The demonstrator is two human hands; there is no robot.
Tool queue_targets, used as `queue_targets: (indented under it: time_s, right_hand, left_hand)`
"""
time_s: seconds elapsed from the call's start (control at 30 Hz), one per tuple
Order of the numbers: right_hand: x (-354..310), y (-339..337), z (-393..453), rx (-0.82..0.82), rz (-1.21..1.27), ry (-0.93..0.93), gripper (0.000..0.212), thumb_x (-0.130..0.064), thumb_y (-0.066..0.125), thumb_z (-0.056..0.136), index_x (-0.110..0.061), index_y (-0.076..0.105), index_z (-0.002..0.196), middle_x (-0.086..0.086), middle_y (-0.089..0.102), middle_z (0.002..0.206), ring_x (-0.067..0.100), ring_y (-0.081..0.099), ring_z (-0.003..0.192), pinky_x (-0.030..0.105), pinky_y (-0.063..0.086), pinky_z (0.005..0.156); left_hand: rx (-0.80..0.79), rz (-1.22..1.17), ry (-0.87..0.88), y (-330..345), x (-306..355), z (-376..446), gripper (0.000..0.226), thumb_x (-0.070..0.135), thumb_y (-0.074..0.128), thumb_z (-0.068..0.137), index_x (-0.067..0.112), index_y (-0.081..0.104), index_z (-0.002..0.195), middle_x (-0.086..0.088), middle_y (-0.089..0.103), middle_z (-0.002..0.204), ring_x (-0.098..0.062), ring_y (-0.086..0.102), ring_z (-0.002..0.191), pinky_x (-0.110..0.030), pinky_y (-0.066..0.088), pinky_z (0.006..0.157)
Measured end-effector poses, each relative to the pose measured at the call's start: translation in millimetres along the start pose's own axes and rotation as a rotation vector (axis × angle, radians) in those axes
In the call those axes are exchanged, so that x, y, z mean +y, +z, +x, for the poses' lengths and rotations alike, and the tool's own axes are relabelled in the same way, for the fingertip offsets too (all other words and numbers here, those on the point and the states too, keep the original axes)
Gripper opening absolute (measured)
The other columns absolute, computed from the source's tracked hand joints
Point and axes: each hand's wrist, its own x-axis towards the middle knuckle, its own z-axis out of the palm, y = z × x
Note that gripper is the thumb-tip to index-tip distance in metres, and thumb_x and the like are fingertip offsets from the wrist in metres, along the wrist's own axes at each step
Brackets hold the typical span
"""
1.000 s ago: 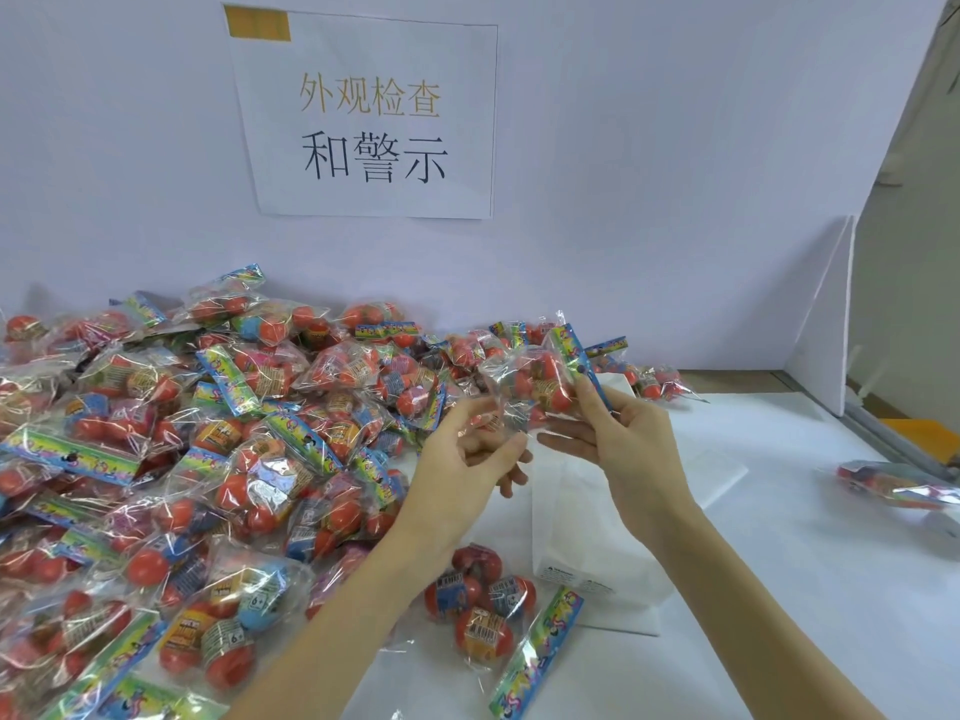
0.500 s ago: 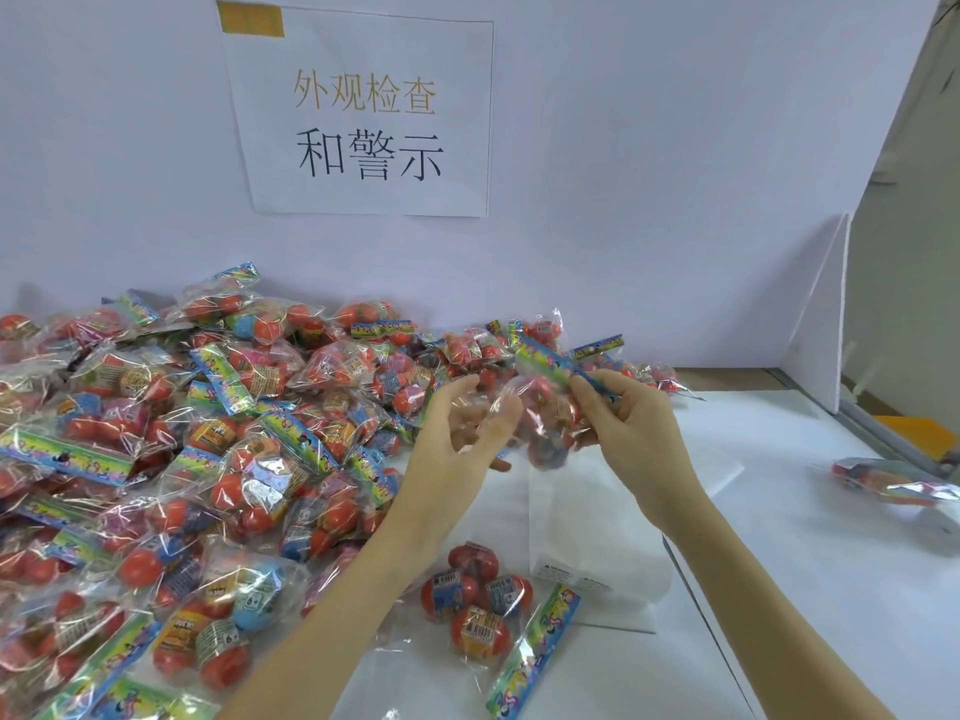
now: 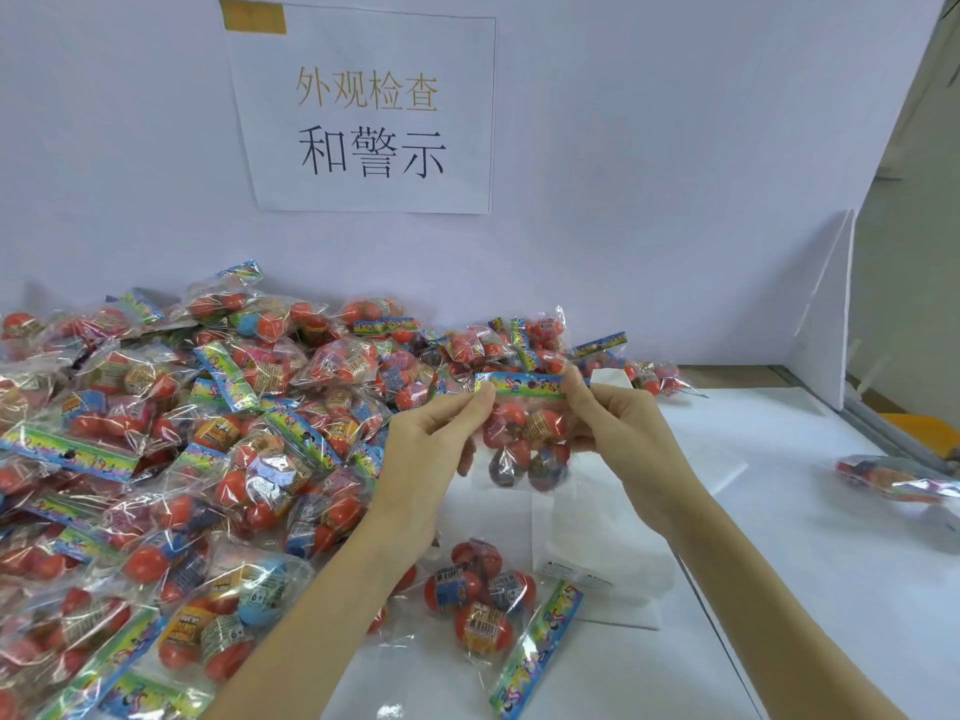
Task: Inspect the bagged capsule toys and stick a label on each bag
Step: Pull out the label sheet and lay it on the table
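Bag (image 3: 524, 433) between both hands' fingertips

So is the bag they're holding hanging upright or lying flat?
Upright: both hands pinch the held bag by its colourful header card, capsules hanging below, clear of the table.

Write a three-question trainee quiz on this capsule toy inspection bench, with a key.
1. True or false: both the left hand and the right hand pinch the rainbow-striped header card of the clear plastic bag of red capsule toys.
2. Where is the big pile of bagged capsule toys? A) on the person's left B) on the person's right C) behind the white divider panel
3. Fill in: the lone bag set apart from the pile lies on the white table at the far ____.

Key: 1 true; 2 A; 3 right.
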Motion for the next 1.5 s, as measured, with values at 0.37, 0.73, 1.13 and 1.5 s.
queue_targets:
  time_s: [0.37,0.73,1.13,1.5]
  right_hand:
    - [-3,1,-6,-0.272,0.153,0.01,0.033,-0.036,0.067,0.095,-0.005,0.074,0.106,0.009,0.076,0.091,0.025,0.071,0.084,0.03,0.059,0.076]
    - [0,7,-7,-0.147,-0.192,-0.136,0.048,-0.038,0.046,0.107,-0.003,0.078,0.096,0.012,0.079,0.085,0.029,0.075,0.08,0.042,0.063,0.081]
    - [-5,6,-6,-0.194,0.258,0.033,0.051,-0.055,0.05,0.1,-0.016,0.08,0.111,0.012,0.078,0.104,0.026,0.074,0.093,0.036,0.061,0.082]
    - [-2,-7,-5,-0.414,0.003,0.01,0.031,-0.031,0.067,0.099,-0.014,0.068,0.125,0.018,0.072,0.1,0.025,0.063,0.083,0.032,0.055,0.072]
  left_hand:
    - [0.028,-0.099,-0.071,-7,-1,6,0.019,0.029,0.062,0.102,0.016,0.075,0.107,-0.008,0.07,0.094,-0.025,0.065,0.081,-0.018,0.051,0.056]
    - [0.02,-0.054,0.043,-1,-4,4,0.022,0.027,0.076,0.093,0.041,0.081,0.077,0.009,0.08,0.088,-0.002,0.074,0.085,-0.009,0.053,0.07]
    - [0.128,-0.179,0.037,5,-3,0,0.016,0.035,0.077,0.088,0.023,0.083,0.095,-0.011,0.079,0.098,-0.03,0.074,0.095,-0.047,0.057,0.094]
    - [0.014,-0.148,-0.083,-5,2,6,0.027,0.04,0.068,0.097,0.02,0.078,0.113,-0.003,0.077,0.109,-0.019,0.072,0.099,-0.036,0.051,0.091]
